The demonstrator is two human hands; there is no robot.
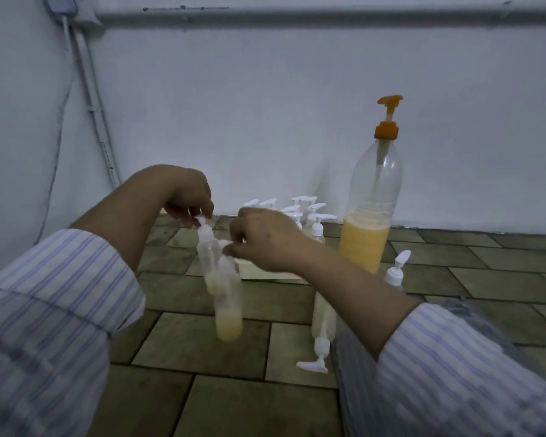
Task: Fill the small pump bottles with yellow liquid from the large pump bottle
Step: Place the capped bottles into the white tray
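Your left hand (188,197) is raised over a floor (202,348) of rectangular grey-green tiles, fingers curled to pinch the white pump top of a small clear bottle (209,263) that hangs upright below it, a little pale yellow liquid at its bottom. Your right hand (262,239) is just beside it, thumb and fingers pinching the top of a second small bottle (229,310), which hangs slightly lower and nearer you, with more yellow liquid pooled in its rounded base. The two bottles overlap in view; whether they touch cannot be told. Both forearms come out of loose sleeves with thin blue stripes. To the right, well apart from your hands, the large bottle (371,216) stands upright near the wall (265,105): smooth clear plastic, tall and tapered, less than half full of opaque yellow liquid, with an orange pump head. Behind your right hand a cluster of small white-pump bottles (309,216) stands along the foot of the wall. One more small bottle (394,272) stands just in front of the big one, and another lies on its side (322,329) under your right forearm, pump pointing toward you. A flat pale sheet (265,274) lies on the tiles beneath your hands. The floor nearest you, lower centre, holds bare tile. A grey pipe (297,12) runs along the wall's top and cables (92,99) drop down its left edge
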